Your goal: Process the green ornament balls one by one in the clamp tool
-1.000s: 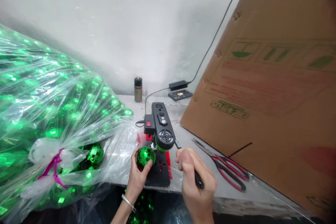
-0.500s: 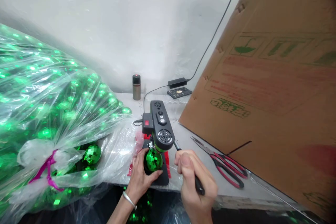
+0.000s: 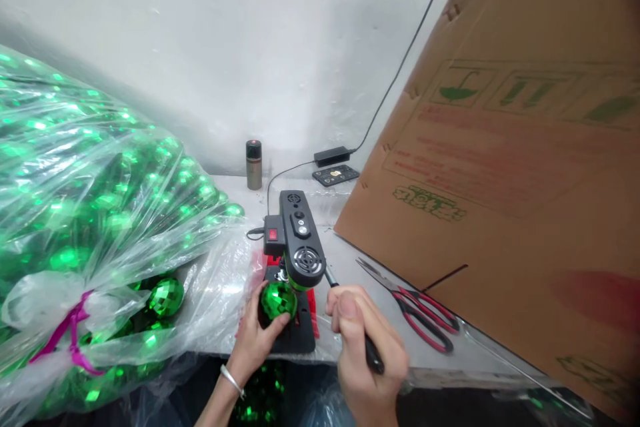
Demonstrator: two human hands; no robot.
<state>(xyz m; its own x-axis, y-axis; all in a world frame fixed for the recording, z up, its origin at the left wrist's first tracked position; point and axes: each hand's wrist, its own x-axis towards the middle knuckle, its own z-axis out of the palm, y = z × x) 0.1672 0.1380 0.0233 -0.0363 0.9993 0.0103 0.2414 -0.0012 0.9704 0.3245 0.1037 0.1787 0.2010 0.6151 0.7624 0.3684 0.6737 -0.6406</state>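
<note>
A shiny green faceted ball ornament [image 3: 278, 300] is gripped in my left hand [image 3: 255, 333], thumb on its near right side. The ball sits just left of the head of a small black bench machine [image 3: 301, 240] with a red switch on its side. My right hand [image 3: 367, 340] is closed around the black-handled lever [image 3: 373, 353], whose metal rod runs up to the machine's right side. Below the head lies the machine's black base plate [image 3: 303, 340], with red material around it. My left fingers are partly hidden behind the ball.
A clear bag [image 3: 100, 193] full of green balls, tied with purple ribbon [image 3: 73, 327], fills the left. Red-and-black scissors [image 3: 420, 313] lie at right before a large cardboard box [image 3: 500, 167]. Behind stand a small bottle [image 3: 254, 165], a power adapter [image 3: 333, 156] and a phone [image 3: 335, 175].
My left hand has drawn the green ball out from under the machine head, slightly left and up. My right hand keeps its hold on the lever. The whole view has shifted slightly.
</note>
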